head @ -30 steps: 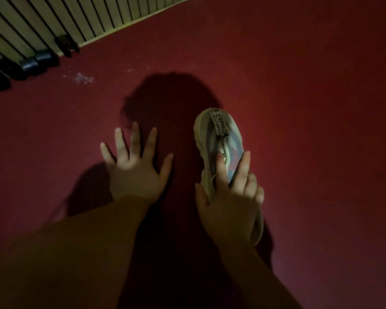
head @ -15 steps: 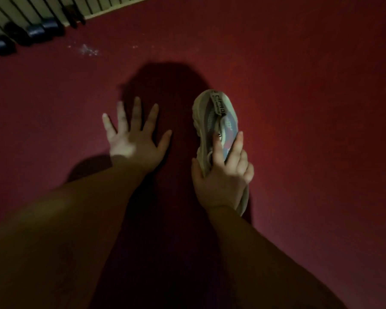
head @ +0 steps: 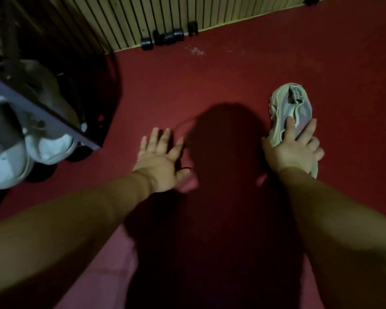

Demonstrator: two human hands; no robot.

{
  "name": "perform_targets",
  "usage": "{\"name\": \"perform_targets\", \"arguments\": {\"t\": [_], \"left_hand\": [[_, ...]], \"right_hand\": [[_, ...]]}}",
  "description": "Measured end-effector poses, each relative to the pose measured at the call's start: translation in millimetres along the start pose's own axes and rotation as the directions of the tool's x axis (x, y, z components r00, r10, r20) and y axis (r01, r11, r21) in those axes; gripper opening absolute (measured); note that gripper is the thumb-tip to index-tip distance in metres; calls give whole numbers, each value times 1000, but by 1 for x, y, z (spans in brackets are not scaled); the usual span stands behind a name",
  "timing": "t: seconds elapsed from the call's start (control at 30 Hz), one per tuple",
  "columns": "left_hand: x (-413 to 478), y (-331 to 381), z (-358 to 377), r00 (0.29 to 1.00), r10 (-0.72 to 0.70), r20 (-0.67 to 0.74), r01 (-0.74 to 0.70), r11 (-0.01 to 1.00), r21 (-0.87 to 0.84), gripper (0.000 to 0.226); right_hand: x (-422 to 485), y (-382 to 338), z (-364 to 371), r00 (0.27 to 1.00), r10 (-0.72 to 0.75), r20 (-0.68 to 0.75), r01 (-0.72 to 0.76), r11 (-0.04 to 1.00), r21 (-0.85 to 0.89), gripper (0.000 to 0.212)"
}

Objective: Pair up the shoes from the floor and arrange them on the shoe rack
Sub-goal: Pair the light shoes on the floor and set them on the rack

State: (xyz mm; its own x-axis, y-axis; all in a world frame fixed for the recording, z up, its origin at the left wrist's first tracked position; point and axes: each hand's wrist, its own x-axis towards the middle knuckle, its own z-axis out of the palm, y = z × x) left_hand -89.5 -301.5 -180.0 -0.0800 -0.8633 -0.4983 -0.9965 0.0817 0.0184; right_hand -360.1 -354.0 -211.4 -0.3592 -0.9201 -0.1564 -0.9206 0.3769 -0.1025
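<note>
A beige sandal (head: 283, 108) with a grey-pink footbed and a labelled strap is held above the red floor at the right. My right hand (head: 292, 150) grips it around the middle, thumb on its left edge and fingers over the footbed. My left hand (head: 163, 159) is empty, with fingers spread flat over the floor at the centre. The dark shoe rack (head: 42, 108) stands at the left edge. A pair of white shoes (head: 31, 152) sits on its lower level, toes pointing out. Other shoes on the upper shelf are too dark to make out.
Red carpet (head: 210, 74) covers the floor. A slatted wooden wall (head: 165, 14) runs along the back, with several small dark objects (head: 165, 37) at its base. My shadow falls between my hands.
The view has swung left, bringing the shoe rack into view. My right hand still holds the sandal, which now sits further right in the frame. My left hand stays spread and empty.
</note>
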Motion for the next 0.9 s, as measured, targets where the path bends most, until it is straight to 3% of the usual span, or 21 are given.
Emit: {"name": "perform_targets", "arguments": {"t": [0.1,0.27,0.43,0.57,0.7,0.9], "left_hand": [[-28,-22,14,997,-83,11,83,996,-24,80],[-90,-63,12,996,-79,-36,78,997,-14,78],[-161,-139,22,987,-153,-51,154,987,33,77],[-213,-200,40,978,-206,-12,206,976,72,76],[-258,-245,60,977,-213,3,213,976,39,77],[-327,-314,107,974,-226,14,227,970,-84,76]], "right_hand": [[-18,0,-10,998,5,66,-6,1000,14,74],[-107,-40,-10,991,98,87,-125,906,403,73],[-201,-91,-12,994,-40,98,-22,827,562,71],[-264,-130,-17,979,-168,111,78,824,561,69],[-322,-163,-28,972,-205,110,131,874,469,66],[-418,-210,-36,938,-288,190,203,906,372,68]]}}
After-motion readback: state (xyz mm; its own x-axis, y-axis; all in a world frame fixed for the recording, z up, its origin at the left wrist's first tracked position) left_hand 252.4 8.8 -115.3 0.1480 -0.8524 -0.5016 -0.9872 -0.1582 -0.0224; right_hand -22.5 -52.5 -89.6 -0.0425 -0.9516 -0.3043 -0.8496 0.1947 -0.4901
